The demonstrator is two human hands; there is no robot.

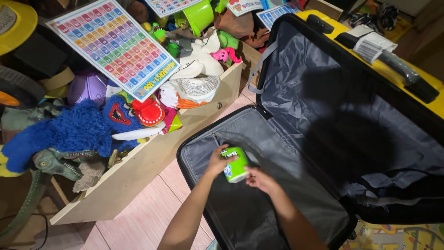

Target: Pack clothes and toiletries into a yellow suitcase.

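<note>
Both my hands are on the small green box with blue and white print [235,165], held low over the grey fabric lining of the open yellow hard-shell suitcase [282,153].

My left hand [219,160] clasps the box's upper left end, fingers curled over its top edge. My right hand [260,178] pinches the lower right corner from below. Neither hand is nearer than the other; the box sits between them, its long axis running from upper left toward lower right, tipped so that its printed face looks up at me.

The box is over the near half of the case, toward the left corner of the shell, not far from the rim. I cannot tell whether its underside touches the lining or hangs just clear.

Hidden or unclear: the box's far side and bottom, my right fingertips behind it, and most of my left palm. The suitcase's lid half falls into deep shadow; the near right corner is cut off by the frame edge.

Beside the case stands a pale wooden crate of toys [152,157], a fuzzy blue plush monster [74,132] on top.
</note>
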